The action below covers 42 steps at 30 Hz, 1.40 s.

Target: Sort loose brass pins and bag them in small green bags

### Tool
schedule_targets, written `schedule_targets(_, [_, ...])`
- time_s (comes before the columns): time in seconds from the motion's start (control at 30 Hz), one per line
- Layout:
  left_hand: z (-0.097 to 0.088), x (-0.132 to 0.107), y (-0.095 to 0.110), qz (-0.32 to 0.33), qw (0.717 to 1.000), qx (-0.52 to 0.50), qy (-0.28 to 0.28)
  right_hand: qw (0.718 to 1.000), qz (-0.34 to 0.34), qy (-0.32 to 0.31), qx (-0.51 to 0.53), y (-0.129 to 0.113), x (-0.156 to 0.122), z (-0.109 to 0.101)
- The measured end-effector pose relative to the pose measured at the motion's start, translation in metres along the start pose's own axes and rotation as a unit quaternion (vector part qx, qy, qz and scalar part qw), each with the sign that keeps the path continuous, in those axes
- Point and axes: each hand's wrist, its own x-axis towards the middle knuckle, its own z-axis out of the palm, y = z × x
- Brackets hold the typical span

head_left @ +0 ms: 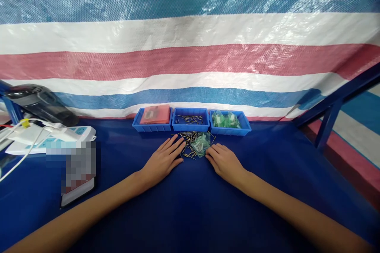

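Both hands (164, 160) (225, 161) flank pins (190, 142); no legible writing

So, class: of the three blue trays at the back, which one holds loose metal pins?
The middle tray. The left tray holds a reddish packet, and the right tray holds green bags.

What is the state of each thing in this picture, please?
left hand: open, flat on the table
right hand: open, flat, fingertips at the green bag
green bag: lying among loose pins
pins: scattered
left bin: holds pink bags
middle bin: holds few pins
right bin: holds green bags
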Motion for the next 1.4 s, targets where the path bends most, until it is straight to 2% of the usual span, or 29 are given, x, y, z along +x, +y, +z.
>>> schedule_targets(0.1, [0.001, 0.010, -0.002, -0.002, 1.000, -0.010, 0.028, 1.000, 0.012, 0.001, 0.021, 0.000, 0.006, -0.001])
schedule_targets(0.23, [-0.003, 0.019, 0.000, 0.009, 0.996, -0.053, 0.071, 0.995, 0.095, 0.017, 0.036, 0.001, 0.015, -0.007])
schedule_targets(0.4, [-0.005, 0.031, 0.008, -0.022, 0.979, -0.141, 0.148, 0.983, 0.172, -0.057, 0.006, -0.001, 0.031, -0.016])
schedule_targets(0.57, [0.001, 0.044, 0.012, -0.061, 0.967, -0.193, 0.157, 0.977, 0.197, -0.073, 0.043, 0.001, 0.042, -0.014])
schedule_targets(0.77, [-0.005, 0.053, 0.012, -0.119, 0.932, -0.282, 0.191, 0.962, 0.226, 0.003, 0.155, 0.006, 0.048, -0.017])
schedule_targets(0.93, [-0.008, 0.059, 0.017, -0.139, 0.882, -0.391, 0.222, 0.937, 0.195, 0.103, 0.270, 0.005, 0.055, -0.031])
schedule_targets(1.1, [-0.004, 0.064, 0.019, -0.153, 0.831, -0.429, 0.320, 0.886, 0.170, 0.214, 0.374, -0.004, 0.060, -0.034])
schedule_targets(1.17, [-0.002, 0.065, 0.016, -0.161, 0.815, -0.445, 0.334, 0.858, 0.162, 0.256, 0.415, -0.009, 0.060, -0.029])
schedule_targets(1.27, [0.002, 0.064, 0.011, -0.180, 0.821, -0.445, 0.310, 0.826, 0.160, 0.282, 0.461, -0.013, 0.058, -0.014])
schedule_targets(1.4, [0.002, 0.062, 0.009, -0.188, 0.841, -0.426, 0.276, 0.823, 0.154, 0.268, 0.476, -0.012, 0.052, 0.005])
